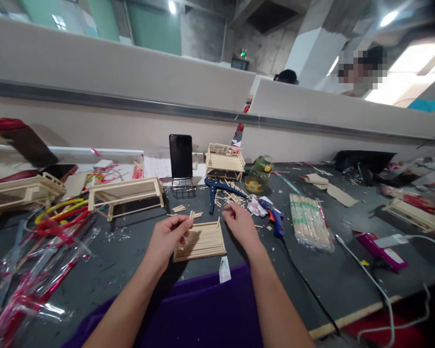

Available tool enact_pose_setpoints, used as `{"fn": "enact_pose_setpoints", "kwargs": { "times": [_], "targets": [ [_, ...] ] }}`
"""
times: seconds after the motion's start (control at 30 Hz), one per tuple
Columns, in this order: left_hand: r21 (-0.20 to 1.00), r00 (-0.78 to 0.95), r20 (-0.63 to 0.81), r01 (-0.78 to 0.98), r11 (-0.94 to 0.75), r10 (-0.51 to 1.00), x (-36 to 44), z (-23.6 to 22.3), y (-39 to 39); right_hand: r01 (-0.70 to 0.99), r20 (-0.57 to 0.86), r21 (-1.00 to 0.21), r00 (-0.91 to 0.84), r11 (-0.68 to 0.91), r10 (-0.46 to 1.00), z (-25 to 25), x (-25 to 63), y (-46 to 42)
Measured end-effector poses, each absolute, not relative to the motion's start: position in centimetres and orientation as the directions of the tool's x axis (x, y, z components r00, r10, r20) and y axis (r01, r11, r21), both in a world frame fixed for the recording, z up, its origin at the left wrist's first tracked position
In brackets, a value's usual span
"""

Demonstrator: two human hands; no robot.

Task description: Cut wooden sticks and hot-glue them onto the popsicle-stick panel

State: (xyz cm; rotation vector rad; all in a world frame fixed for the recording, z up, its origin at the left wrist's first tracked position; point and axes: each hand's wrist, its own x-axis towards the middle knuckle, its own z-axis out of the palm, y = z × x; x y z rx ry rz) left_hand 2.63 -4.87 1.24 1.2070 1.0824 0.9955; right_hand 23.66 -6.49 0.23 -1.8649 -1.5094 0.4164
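A rectangular panel of pale wooden sticks (203,240) lies flat on the dark tabletop in front of me, with a short stick standing at its far right corner. Over its left side, my left hand (172,234) is closed, pinching short wooden sticks (192,214) upright between thumb and fingertips. My right hand (241,224) is just right of the panel, fingers loosely bent and apart, with nothing visible in them. Beyond it lies a pile of cut stick pieces (232,193) beside a blue-handled cutter (213,193). A blue glue gun (275,217) rests to the right.
Small wooden frame models (126,193) stand left, and another model (224,162) sits at the back. A phone (181,157) leans on a wire stand near a green bottle (260,174). Bagged sticks (310,220), cables and a purple power strip (382,251) lie right; plastic wrapping (39,285) is left.
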Motion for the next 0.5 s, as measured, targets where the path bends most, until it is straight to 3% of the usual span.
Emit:
{"fn": "enact_pose_setpoints", "kwargs": {
  "times": [0.1,0.17,0.3,0.4,0.5],
  "targets": [
    [0.995,0.188,-0.098,-0.012,0.102,0.977,2.4,1.6,-4.8,0.770,0.244,-0.603,0.428,-0.209,0.870,2.0,26.2,-8.0],
    [0.995,0.191,-0.098,-0.003,0.100,0.977,2.4,1.7,-4.8,0.790,0.253,-0.482,0.539,-0.379,0.803,3.0,28.6,-9.3],
    [0.997,0.211,-0.081,0.009,0.081,0.974,2.8,1.7,-5.0,0.732,0.093,-0.226,0.673,-0.643,0.734,3.0,32.3,-11.3],
    [0.997,0.226,-0.076,0.024,0.072,0.971,2.9,1.6,-5.1,0.686,-0.035,-0.202,0.709,-0.699,0.705,1.8,33.2,-11.8],
    [0.998,0.227,-0.063,0.018,0.061,0.972,2.8,1.6,-5.1,0.657,-0.068,-0.247,0.721,-0.712,0.690,0.6,33.3,-11.7]
  ]
}}
